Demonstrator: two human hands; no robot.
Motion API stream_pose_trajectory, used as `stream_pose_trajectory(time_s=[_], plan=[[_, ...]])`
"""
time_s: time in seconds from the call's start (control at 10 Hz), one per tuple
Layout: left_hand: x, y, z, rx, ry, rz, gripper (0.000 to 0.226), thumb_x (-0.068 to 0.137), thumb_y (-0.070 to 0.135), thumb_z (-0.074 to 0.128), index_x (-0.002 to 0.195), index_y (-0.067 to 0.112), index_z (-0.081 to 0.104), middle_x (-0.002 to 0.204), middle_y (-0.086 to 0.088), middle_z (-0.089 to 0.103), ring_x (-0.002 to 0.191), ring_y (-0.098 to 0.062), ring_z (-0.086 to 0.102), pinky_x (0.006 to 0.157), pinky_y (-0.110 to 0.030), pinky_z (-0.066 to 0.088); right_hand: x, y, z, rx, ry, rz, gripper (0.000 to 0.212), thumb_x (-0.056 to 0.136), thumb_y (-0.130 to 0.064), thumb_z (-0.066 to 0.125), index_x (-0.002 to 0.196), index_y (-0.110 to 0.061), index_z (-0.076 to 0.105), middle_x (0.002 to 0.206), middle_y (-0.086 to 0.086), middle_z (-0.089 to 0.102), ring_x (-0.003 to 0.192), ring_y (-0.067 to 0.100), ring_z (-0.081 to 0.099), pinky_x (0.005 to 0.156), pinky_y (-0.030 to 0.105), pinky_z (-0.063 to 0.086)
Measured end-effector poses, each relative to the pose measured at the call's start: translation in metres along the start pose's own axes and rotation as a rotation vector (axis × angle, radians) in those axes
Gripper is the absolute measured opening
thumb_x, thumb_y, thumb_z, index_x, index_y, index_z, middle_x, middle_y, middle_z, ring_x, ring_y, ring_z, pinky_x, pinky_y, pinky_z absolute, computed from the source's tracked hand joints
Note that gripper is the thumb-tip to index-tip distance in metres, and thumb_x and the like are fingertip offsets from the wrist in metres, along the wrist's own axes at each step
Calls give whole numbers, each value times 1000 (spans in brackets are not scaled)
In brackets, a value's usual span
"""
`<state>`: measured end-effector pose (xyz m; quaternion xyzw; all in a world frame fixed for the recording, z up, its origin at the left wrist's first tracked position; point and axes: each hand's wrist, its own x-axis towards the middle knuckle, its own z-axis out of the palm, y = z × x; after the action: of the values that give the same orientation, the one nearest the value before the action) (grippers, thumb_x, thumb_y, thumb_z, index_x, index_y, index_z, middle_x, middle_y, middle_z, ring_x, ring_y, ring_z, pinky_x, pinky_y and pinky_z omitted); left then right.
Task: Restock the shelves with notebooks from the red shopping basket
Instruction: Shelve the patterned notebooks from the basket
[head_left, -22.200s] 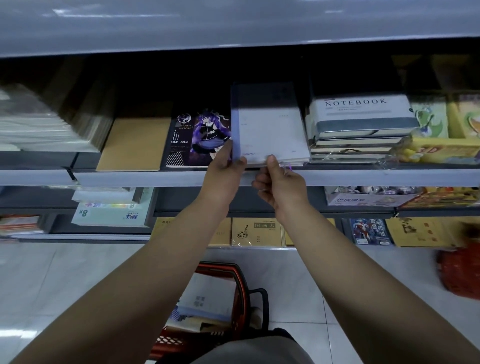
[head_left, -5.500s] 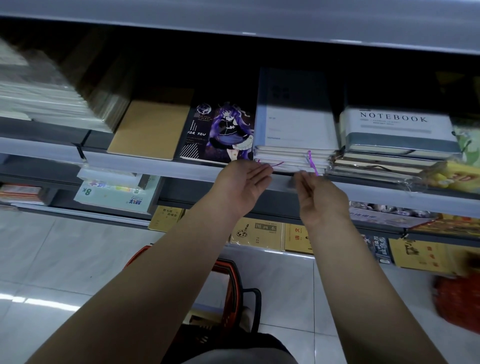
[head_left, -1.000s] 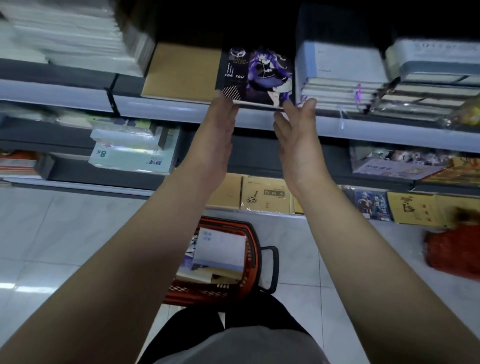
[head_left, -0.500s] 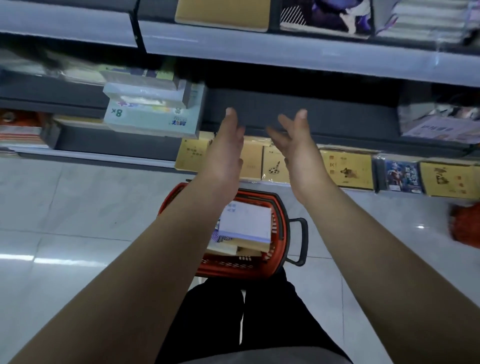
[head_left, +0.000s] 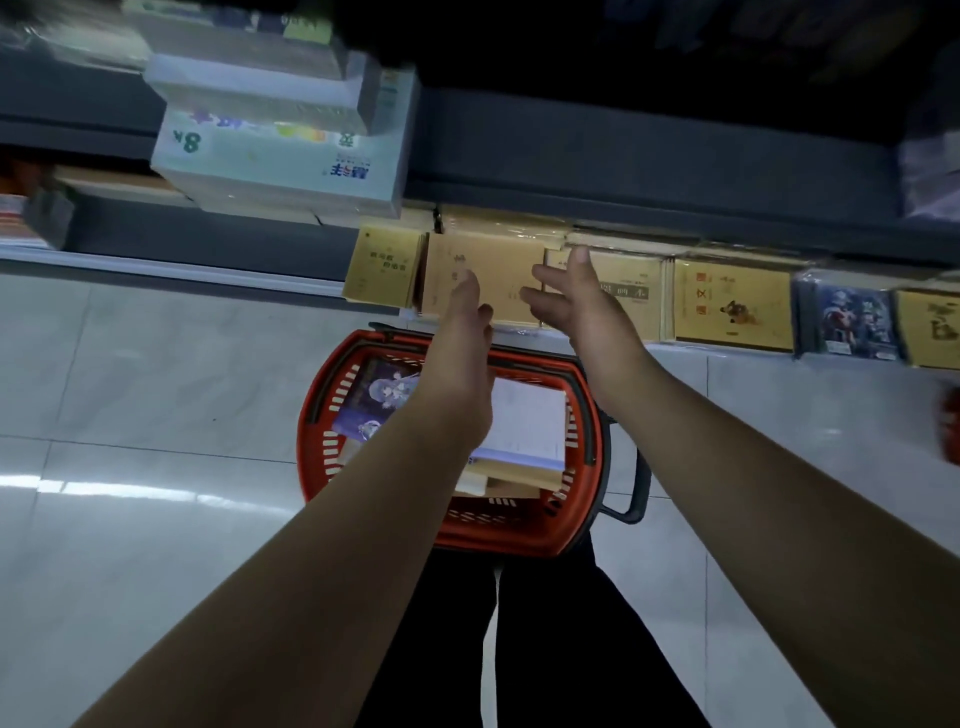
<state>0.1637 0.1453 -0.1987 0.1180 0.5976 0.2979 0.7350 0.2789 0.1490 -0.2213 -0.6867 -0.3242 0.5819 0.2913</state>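
Observation:
The red shopping basket stands on the tiled floor between my feet and the shelves. Inside it lie a white notebook on top of tan ones, and a purple anime-cover notebook at the left. My left hand hovers above the basket's far rim with straight fingers, holding nothing. My right hand is a little higher and to the right, fingers spread, also empty. Both hands are in front of the bottom shelf.
The bottom shelf holds yellow-covered books facing out and a blue picture book. A stack of white 8K paper pads sits on the shelf above at left. Something red is at the right edge. Glossy floor tiles lie to the left.
My view has tilted further down, away from the upper shelf. Both empty hands have dropped from shelf height toward the basket, which now sits in the middle of the view.

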Motion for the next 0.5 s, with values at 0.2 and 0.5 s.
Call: stream_pose_trajectory(time_s=[0.2, 0.5], plan=[[34, -38, -18, -125, 87, -86, 70, 98, 61, 36, 156, 24, 22, 161, 1, 25, 148, -14, 24, 119, -43, 17, 26, 37, 7, -97, -65, 35, 64, 99, -60, 13, 142, -27, 47, 137, -4, 58, 128, 12, 49, 99, 30, 23], [81, -92, -34, -339, 296, -256, 66, 98, 56, 44, 152, 19, 33, 156, -8, 35, 144, -22, 32, 115, -48, 23, 78, 88, 22, -284, -168, 136, 69, 96, -66, 17, 143, -26, 46, 135, -4, 59, 131, 19, 48, 102, 35, 25]])
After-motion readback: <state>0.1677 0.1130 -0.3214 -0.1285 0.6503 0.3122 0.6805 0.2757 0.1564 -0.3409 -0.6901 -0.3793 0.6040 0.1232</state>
